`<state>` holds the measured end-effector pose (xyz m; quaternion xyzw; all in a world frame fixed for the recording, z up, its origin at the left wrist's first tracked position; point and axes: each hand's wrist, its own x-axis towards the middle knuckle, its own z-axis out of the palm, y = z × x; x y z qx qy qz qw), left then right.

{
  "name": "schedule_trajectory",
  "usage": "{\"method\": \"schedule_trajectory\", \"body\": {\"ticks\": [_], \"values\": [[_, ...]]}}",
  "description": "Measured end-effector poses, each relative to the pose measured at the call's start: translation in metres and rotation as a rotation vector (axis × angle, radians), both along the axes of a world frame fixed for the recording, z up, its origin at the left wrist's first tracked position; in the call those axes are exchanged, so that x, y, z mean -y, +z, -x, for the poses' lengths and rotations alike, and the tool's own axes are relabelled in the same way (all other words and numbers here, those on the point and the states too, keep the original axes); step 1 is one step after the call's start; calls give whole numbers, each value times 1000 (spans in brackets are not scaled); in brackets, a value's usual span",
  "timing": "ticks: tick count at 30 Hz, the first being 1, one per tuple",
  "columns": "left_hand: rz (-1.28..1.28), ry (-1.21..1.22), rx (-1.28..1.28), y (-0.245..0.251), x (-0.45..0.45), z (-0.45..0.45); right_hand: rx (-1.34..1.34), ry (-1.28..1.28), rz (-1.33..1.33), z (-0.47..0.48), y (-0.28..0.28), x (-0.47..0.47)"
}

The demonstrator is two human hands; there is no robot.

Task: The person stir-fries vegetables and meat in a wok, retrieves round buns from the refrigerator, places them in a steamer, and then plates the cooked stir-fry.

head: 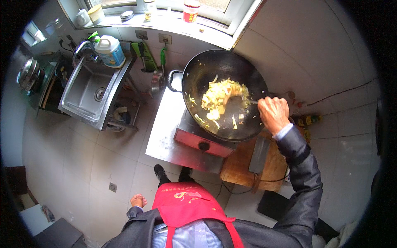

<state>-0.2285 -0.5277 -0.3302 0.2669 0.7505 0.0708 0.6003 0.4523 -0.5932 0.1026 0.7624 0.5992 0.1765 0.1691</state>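
A large black wok [248, 69] sits on a red-fronted stove [189, 139]. Sliced, pale yellow-green food [217, 93] is heaped in its middle, with loose bits stuck along the sides. At the wok's right rim, my right hand [273, 113] grips the handle of a cooking utensil [253, 102], probably a spatula. The utensil's working end is blurred among the food. My left hand [138, 200] hangs low beside my red apron [189, 203], its fingers curled and nothing visible in it. The wok's loop handle [172, 81] points left, away from both hands.
Right of the stove, a cleaver [260, 155] lies on a wooden board [237, 169]. A metal sink [88, 90] stands left, with a large jug [109, 51] at its back corner. Jars line the windowsill [170, 21]. A cable [238, 192] hangs below the board.
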Motion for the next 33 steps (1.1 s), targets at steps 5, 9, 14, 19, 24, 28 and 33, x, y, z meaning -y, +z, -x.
{"method": "schedule_trajectory", "body": {"ticks": [5,9,14,19,24,28,33], "values": [[-1,135,0,-6,20,23,-64,-478,247,-44,20,15],[22,109,-4,-8,33,35,-199,-442,19,-51,19,-24],[26,145,-18,1,30,32,-363,-241,64,-40,2,-59],[29,124,-18,5,18,16,-739,-164,132,-27,-1,-44],[-12,128,43,3,15,14,-660,-560,227,-40,6,-29],[-5,139,21,1,24,30,-627,-647,155,-66,29,24],[14,144,63,-2,30,40,-356,-517,103,-86,-10,19]]}}
